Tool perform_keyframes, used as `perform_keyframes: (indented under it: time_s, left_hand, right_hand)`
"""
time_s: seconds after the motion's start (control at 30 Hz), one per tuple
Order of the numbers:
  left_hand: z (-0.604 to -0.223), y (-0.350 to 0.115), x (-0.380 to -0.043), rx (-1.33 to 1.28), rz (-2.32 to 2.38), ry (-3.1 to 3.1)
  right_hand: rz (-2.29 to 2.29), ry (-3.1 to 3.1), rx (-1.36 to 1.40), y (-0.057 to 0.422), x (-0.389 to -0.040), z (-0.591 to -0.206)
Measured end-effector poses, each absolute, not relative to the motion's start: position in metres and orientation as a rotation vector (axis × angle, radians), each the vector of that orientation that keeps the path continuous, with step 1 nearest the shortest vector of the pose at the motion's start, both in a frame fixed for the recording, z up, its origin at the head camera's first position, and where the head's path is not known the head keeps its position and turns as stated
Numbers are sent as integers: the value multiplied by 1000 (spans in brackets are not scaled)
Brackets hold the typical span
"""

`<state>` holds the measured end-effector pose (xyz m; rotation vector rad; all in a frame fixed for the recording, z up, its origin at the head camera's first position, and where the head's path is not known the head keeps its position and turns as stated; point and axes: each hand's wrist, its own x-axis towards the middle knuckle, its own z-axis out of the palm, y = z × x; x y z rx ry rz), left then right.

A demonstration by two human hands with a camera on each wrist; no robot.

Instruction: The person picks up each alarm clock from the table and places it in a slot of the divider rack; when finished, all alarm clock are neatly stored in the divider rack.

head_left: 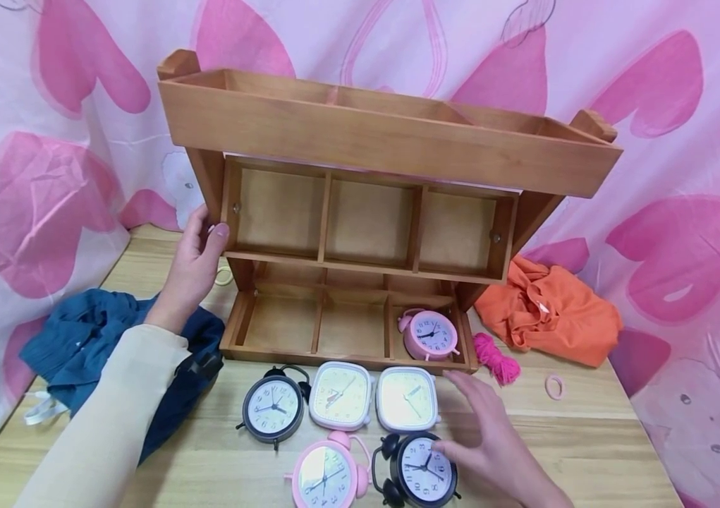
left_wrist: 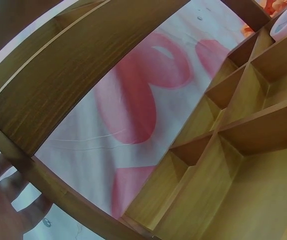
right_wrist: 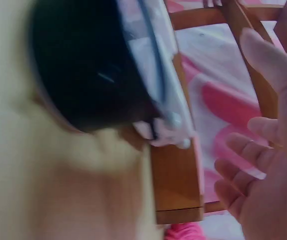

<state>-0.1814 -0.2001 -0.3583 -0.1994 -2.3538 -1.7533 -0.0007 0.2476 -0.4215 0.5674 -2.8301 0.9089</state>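
Observation:
A tiered wooden shelf with divided compartments stands at the back. My left hand grips its left side post, thumb in front and fingers behind. In the lowest tier's right compartment sits a pink alarm clock. My right hand is spread with nothing in it, beside a black alarm clock; the right wrist view shows a gap between that hand and the dark clock. Two white square clocks, another black clock and a pink one lie face up before the shelf.
Folded blue cloth lies left of the shelf, orange cloth right of it. Pink yarn and a pink ring are on the wooden table. A yellowish ring lies near my left hand. Heart-patterned curtain hangs behind.

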Motion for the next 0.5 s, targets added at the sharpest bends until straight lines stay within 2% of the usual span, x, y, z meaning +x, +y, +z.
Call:
perform_keyframes:
  time_s: [0.2, 0.5]
  left_hand:
    - [-358, -202, -181, -203, -1751, -2345]
    - [-358, -200, -182, -210, -1743, -2354]
  right_hand:
    - [873, -2979, 594, 244, 21, -439]
    - [828, -2874, 684, 245, 30, -472]
